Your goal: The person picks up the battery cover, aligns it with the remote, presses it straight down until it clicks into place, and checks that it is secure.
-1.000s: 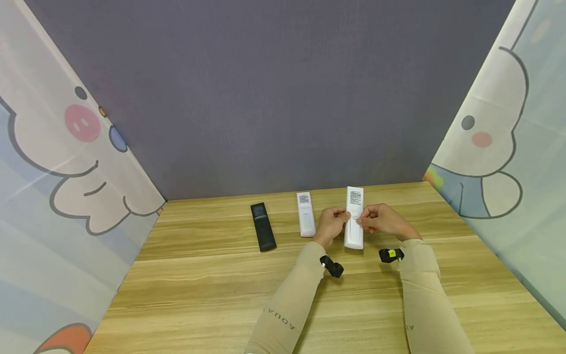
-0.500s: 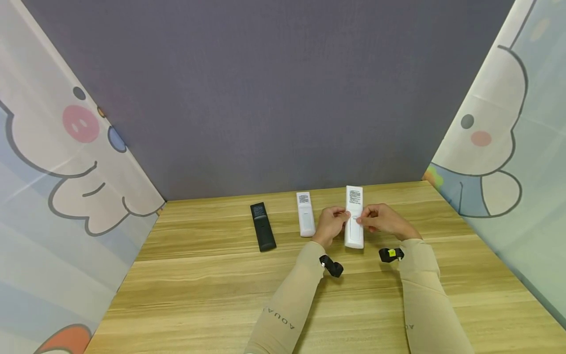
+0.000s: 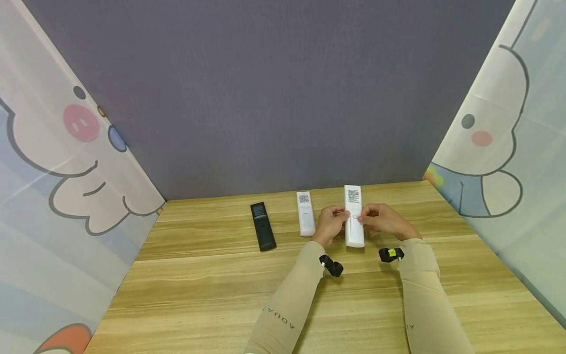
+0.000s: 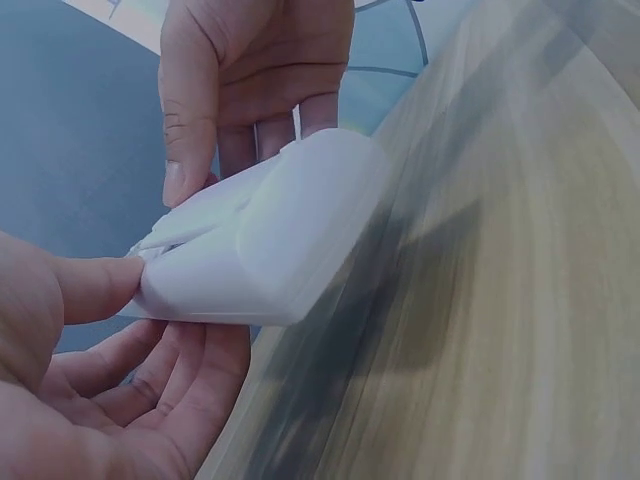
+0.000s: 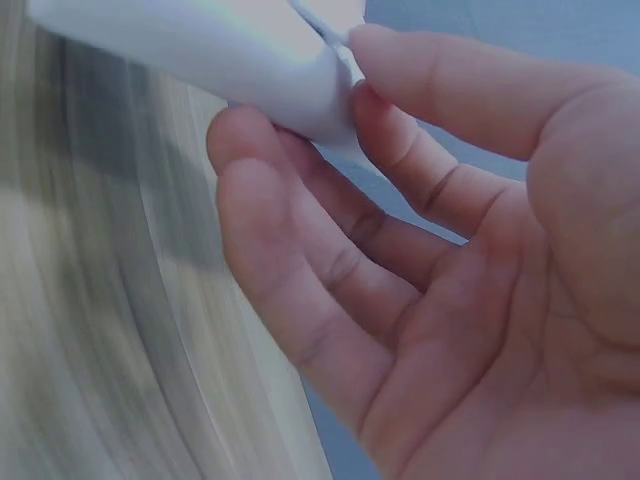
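Note:
Both hands hold a white remote control (image 3: pixel 354 231), back side up, raised off the table. Its label faces up at the far end. My left hand (image 3: pixel 330 223) grips the left edge, thumb on top and fingers beneath. On the opposite edge, my right hand (image 3: pixel 385 220) pinches the remote with thumb and fingers. In the left wrist view the remote's rounded near end (image 4: pixel 290 230) points at the camera, and a dark gap shows by the battery cover near the left thumb (image 4: pixel 100 285). The right wrist view shows the right thumb (image 5: pixel 440 85) at the cover's edge.
A second white remote (image 3: pixel 306 216) lies back up just left of the left hand. Farther left lies a black remote (image 3: pixel 263 228), also back up. The wooden table (image 3: pixel 199 295) ends at a grey panel (image 3: pixel 274 98), with cartoon-printed curtains (image 3: pixel 486 123) on both sides.
The held remote's far end has swung slightly left and its near end a little right. Both hands stay almost where they were; the other remotes have not moved.

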`<move>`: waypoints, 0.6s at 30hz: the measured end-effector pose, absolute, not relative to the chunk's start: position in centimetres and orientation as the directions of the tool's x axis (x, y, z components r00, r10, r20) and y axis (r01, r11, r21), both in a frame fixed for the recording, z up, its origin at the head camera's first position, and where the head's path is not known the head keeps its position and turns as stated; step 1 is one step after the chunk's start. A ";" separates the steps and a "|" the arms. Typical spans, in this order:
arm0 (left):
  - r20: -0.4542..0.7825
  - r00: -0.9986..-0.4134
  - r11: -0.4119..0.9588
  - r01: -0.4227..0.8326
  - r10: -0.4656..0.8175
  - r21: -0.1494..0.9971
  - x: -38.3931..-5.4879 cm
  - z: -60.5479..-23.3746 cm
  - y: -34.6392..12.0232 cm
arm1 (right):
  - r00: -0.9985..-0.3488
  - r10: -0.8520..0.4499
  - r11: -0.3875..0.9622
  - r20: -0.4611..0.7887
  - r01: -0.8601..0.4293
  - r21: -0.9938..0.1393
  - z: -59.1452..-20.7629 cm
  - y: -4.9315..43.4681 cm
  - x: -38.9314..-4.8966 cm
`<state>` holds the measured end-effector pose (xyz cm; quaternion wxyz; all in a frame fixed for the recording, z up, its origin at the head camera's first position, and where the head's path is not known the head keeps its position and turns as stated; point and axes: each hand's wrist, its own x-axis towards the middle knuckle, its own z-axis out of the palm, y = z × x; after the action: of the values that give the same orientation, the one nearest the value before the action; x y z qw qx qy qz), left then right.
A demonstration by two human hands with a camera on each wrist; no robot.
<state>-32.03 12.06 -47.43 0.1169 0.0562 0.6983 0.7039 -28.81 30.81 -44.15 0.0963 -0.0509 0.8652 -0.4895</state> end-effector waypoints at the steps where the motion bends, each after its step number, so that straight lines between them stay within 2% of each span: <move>1: -0.086 -0.965 -0.003 -0.089 0.246 0.996 -32.1 -47.5 12.0 | -0.976 -0.182 0.514 -0.116 0.006 -0.858 -44.2 30.9 -28.8; 18: -0.092 -0.961 0.023 -0.089 0.262 0.996 -32.3 -47.3 11.9 | -0.981 -0.154 0.491 -0.117 0.027 -0.871 -44.5 30.8 -29.0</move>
<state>-32.25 11.94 -47.34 0.1261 0.0615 0.7039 0.6963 -29.02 30.85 -44.49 0.0897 -0.0370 0.8588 -0.5031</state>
